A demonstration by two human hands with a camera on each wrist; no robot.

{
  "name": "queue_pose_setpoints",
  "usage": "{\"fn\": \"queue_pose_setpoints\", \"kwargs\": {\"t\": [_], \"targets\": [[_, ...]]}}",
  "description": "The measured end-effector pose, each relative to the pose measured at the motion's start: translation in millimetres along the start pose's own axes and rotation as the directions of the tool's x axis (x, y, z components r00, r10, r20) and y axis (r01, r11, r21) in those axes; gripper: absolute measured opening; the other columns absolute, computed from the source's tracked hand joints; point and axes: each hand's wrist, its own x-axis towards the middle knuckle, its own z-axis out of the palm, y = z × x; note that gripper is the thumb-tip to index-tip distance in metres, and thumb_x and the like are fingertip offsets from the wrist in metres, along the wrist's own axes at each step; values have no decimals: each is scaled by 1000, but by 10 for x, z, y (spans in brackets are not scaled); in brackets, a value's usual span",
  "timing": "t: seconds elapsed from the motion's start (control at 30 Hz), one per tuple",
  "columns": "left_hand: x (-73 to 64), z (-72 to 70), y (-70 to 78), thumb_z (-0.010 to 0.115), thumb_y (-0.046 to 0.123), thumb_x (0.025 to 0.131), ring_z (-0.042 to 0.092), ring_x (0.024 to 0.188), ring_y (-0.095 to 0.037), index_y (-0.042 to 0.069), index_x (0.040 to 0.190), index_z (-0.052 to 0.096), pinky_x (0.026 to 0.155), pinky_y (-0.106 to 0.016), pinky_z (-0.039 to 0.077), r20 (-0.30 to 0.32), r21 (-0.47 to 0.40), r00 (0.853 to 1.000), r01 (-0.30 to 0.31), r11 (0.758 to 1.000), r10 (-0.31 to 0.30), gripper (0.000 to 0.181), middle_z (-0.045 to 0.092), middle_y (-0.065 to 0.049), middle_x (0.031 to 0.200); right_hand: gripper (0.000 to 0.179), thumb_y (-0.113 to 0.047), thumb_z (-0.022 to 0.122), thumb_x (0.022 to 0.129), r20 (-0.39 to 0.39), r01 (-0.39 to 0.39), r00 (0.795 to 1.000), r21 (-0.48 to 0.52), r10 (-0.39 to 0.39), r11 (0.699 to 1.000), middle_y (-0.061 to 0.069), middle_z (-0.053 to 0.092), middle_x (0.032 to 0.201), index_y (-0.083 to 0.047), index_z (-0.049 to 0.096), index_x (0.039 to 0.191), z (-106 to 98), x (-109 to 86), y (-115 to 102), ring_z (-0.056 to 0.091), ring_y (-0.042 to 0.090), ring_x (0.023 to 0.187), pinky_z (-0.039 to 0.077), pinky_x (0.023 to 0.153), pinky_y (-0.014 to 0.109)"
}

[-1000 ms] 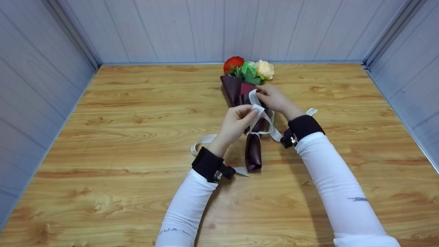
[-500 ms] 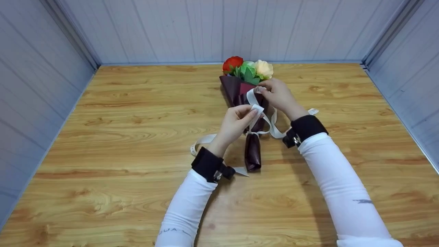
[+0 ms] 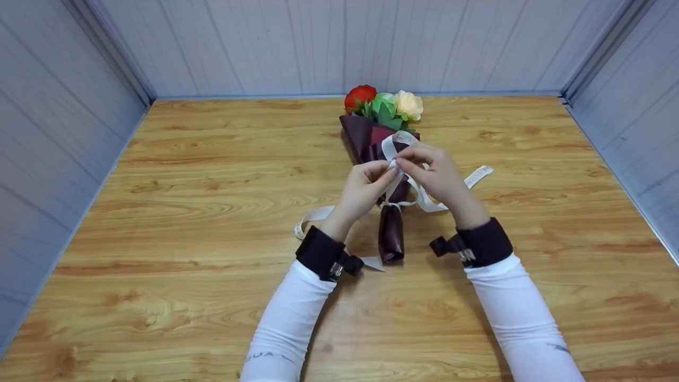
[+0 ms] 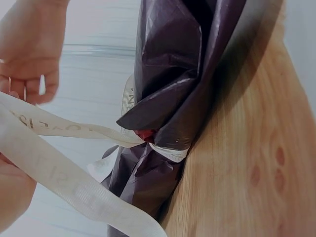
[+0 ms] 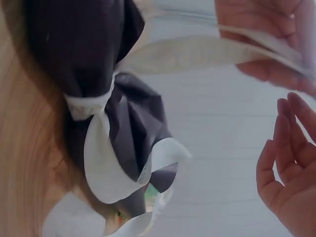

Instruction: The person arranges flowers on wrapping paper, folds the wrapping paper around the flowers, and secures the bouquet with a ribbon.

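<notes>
A bouquet wrapped in dark purple paper lies on the table, with a red flower, a green one and a cream flower at its far end. White printed ribbon is tied round the narrow part of the wrapping. My left hand pinches the ribbon above the bouquet between thumb and fingers. Close against those fingertips, my right hand pinches the ribbon too, and a loop arches up beyond both hands. The right wrist view shows the ribbon stretching from the tie to the left hand.
One loose ribbon tail lies to the right of the bouquet, another curls on the left, near the left forearm. The wooden table is bounded by pale panel walls at the back and sides.
My right hand first lifted slightly away with the ribbon, then came down and left to my left fingertips, forming a loop. The left hand has stayed in place.
</notes>
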Motion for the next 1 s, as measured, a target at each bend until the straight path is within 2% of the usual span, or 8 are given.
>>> {"fn": "queue_pose_setpoints", "kwargs": {"t": [0.13,0.37,0.47,0.57,0.8,0.87,0.93,1.0], "targets": [[4,-2,2,55,3,94,57,75,0,-11,103,66,70,-18,45,23,33,1000,-7,999,6,20,70,-20,94,9,-2,68,85,-70,82,994,-9,-83,997,16,68,90,5,72,88,28,-87,-40,56,0,78,45,70,17],[11,15,7,54,2,94,60,79,-1,-12,101,62,72,-17,46,34,-6,999,36,999,-35,17,70,-20,96,8,-1,70,83,-169,123,978,-17,-124,992,17,70,84,6,73,83,76,-126,-45,57,-2,74,46,67,15],[11,21,2,53,0,94,56,69,-1,-8,96,54,63,-15,41,34,-58,998,61,996,-59,8,69,-11,83,9,-2,70,83,-178,113,977,-24,-115,993,16,70,82,5,73,82,86,-130,-46,56,-2,72,46,66,15],[15,5,-15,50,1,96,48,60,-3,-3,97,47,56,-18,35,20,-66,998,60,996,-59,5,58,2,71,9,-4,69,84,-187,94,977,-35,-99,995,15,69,80,5,72,81,89,-136,-54,53,-1,69,43,64,15],[100,-158,-111,42,5,100,56,97,-13,-7,106,56,87,-20,41,-33,106,998,53,993,-50,20,62,-17,104,10,-2,67,86,-217,73,973,-34,-79,997,16,67,83,7,69,84,62,-132,-60,51,-3,66,40,63,14],[130,-209,-159,42,3,99,57,96,-17,-8,106,57,86,-21,42,-19,153,998,55,987,-52,20,62,-19,105,10,-2,66,86,-216,67,974,-28,-72,997,16,67,83,7,69,84,56,-132,-55,52,-3,67,41,63,14],[173,-254,-198,41,0,98,57,99,-20,-7,109,58,88,-23,42,-2,245,999,42,969,-43,22,62,-19,107,9,-2,66,86,-213,58,975,-16,-60,998,17,67,84,7,69,84,55,-131,-57,53,-3,68,42,64,14],[241,-289,-219,39,-3,98,55,106,-25,-4,114,60,93,-26,42,25,384,999,25,923,-37,26,61,-19,112,9,-1,67,86,-213,51,976,-7,-52,999,17,67,84,7,69,84,55,-128,-57,54,-3,69,43,65,14]]}}
